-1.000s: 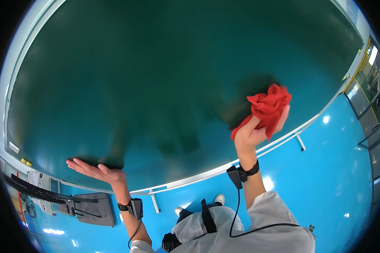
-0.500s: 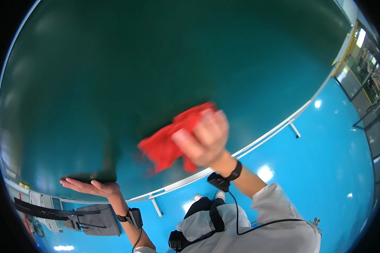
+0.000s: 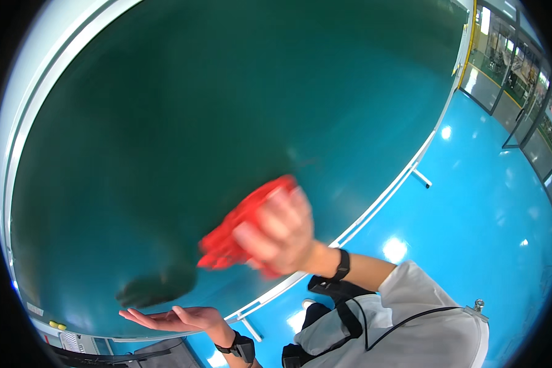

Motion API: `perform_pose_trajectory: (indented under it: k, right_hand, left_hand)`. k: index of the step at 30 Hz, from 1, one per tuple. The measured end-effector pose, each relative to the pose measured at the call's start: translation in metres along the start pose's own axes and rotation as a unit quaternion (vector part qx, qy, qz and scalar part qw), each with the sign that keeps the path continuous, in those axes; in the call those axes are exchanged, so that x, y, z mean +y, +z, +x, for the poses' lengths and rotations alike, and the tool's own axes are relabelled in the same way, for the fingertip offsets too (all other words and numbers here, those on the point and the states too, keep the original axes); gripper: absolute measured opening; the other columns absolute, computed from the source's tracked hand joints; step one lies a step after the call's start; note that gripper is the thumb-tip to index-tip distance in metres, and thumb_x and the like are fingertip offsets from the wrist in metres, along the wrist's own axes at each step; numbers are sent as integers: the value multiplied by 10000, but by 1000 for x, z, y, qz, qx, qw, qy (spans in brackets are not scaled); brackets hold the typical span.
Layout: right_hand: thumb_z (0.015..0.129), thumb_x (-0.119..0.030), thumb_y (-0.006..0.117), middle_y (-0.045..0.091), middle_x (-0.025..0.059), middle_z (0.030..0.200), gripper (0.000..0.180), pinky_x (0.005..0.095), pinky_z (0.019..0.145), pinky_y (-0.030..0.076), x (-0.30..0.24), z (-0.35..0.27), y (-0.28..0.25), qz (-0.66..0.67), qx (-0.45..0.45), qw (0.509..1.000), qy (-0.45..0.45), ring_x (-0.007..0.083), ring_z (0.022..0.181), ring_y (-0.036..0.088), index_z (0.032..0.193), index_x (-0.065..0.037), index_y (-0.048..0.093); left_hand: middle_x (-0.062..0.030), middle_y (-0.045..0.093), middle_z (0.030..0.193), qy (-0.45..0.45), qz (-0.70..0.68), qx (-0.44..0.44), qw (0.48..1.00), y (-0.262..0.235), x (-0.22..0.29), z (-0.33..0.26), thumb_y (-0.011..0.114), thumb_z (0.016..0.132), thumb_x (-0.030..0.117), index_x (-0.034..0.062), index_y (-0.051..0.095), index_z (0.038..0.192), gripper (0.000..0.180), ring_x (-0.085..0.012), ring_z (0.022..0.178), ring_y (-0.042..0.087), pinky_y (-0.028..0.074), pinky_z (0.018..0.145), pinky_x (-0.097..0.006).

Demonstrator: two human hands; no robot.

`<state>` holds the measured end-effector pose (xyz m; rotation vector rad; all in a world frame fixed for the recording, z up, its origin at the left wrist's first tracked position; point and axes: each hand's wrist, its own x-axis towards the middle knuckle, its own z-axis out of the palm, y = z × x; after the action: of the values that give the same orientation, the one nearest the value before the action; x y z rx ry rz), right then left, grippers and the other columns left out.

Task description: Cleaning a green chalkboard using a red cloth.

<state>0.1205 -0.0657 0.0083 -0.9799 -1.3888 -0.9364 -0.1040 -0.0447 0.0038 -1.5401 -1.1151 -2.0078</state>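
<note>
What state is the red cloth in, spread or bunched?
Bunched: the red cloth is gathered in folds, gripped by the right hand; blur hides finer creases.

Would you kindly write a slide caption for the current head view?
The right hand holds a red cloth at a green board; the left hand is open.

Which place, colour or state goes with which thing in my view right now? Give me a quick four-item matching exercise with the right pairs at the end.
Things:
1. Cloth
2. Left hand
3. Board
4. Floor

Place, colour or state:
A. Bright blue and shiny
B. Bunched in the right hand
C. Dark green
D. Fingers stretched out, holding nothing

Right pairs: 1-B, 2-D, 3-C, 4-A
</note>
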Motion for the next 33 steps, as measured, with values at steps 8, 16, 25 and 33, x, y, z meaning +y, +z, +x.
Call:
perform_pose_trajectory:
  k: [8, 16, 25, 33]
  right_hand:
    - [914, -216, 735, 643, -33, 1306, 411, 424, 1069, 472, 55, 32, -15, -16, -8, 999, -50, 199, 1264, 610, 1305, -277, 624]
    - [1019, -152, 517, 419, 281, 1553, 464, 488, 1185, 332, 285, 21, -101, 38, 141, 982, 122, 441, 1426, 438, 1451, 17, 517]
    - [979, -130, 552, 431, 293, 1521, 508, 634, 1183, 286, 275, -11, -112, 10, 99, 991, 91, 554, 1451, 351, 1468, -22, 472]
    - [881, -224, 738, 627, 8, 1268, 429, 485, 1103, 445, 252, 0, -117, -34, -27, 995, -86, 272, 1254, 589, 1289, -333, 664]
  left_hand:
    - [-230, 186, 1703, 83, -20, -115, 990, 54, 58, -27, 410, 1034, 424, 5, 179, 1640, 772, -408, 1590, 114, 66, 1272, -586]
    - [-209, 173, 1713, 102, 131, -53, 985, 66, 48, -28, 377, 1052, 495, 21, 292, 1621, 746, -395, 1593, 113, 112, 1267, -587]
    - [-212, 167, 1707, 46, 83, -21, 995, 112, 139, -41, 477, 1005, 482, 56, 290, 1619, 771, -394, 1582, 163, 195, 1256, -567]
    - [-253, 177, 1702, 111, 76, -93, 987, 161, 211, -68, 345, 1038, 476, 17, 257, 1630, 754, -484, 1578, 74, 37, 1238, -663]
